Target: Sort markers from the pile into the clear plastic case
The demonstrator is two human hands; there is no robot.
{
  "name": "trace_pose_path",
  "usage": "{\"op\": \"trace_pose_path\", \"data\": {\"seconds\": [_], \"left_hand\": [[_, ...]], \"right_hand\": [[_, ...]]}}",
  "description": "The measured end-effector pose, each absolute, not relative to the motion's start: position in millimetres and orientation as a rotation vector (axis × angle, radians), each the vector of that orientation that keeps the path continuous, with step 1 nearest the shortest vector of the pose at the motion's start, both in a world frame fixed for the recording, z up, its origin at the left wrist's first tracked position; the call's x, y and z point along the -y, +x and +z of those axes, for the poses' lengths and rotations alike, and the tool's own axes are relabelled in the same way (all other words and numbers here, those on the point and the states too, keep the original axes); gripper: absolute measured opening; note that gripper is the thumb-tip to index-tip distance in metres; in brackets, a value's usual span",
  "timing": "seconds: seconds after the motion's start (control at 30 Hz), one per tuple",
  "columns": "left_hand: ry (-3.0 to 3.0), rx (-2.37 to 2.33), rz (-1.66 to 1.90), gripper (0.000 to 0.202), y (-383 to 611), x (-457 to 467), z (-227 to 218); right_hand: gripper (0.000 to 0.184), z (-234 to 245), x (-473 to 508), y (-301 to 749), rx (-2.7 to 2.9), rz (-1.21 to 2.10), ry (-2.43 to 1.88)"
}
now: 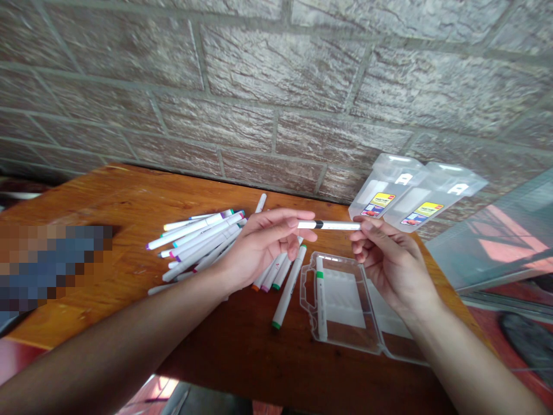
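A white marker with a black band (337, 225) is held level above the table between both hands. My left hand (270, 239) pinches its left end between thumb and fingers. At the other end, my right hand (384, 248) grips it with thumb and fingertips. Below lies an open clear plastic case (345, 343), with one green-banded marker (320, 300) along its left side. A green-tipped marker (289, 288) rests on the wood just left of the case. Many white markers with coloured ends (203, 236) are heaped beyond my left forearm, which partly hides them.
Two clear plastic containers with yellow labels (389, 190) stand against the stone-block wall (276, 63) at the back right. The wooden table (108, 196) ends on the right beside a glass panel (496, 230). A pixelated patch (52, 265) covers something at the left.
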State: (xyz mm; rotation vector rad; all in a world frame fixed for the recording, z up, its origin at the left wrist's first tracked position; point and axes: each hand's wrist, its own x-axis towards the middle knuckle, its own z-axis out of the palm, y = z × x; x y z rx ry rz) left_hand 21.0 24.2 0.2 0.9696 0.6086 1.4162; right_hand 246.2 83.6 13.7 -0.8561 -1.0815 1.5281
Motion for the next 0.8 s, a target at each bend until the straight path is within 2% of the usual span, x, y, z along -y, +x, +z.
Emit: {"op": "trace_pose_path", "data": {"seconds": [0.37,0.8], "left_hand": [[0.999,-0.524,1.362,0.028,19.9,-21.9,1.6],[1.025,-0.647,1.402,0.024,20.8,-22.3,0.9]], "right_hand": [[0.034,15.3,-83.0,245.1,1.043,1.549,-0.868],[0.027,15.3,-82.4,246.3,1.073,1.53,-0.866]]}}
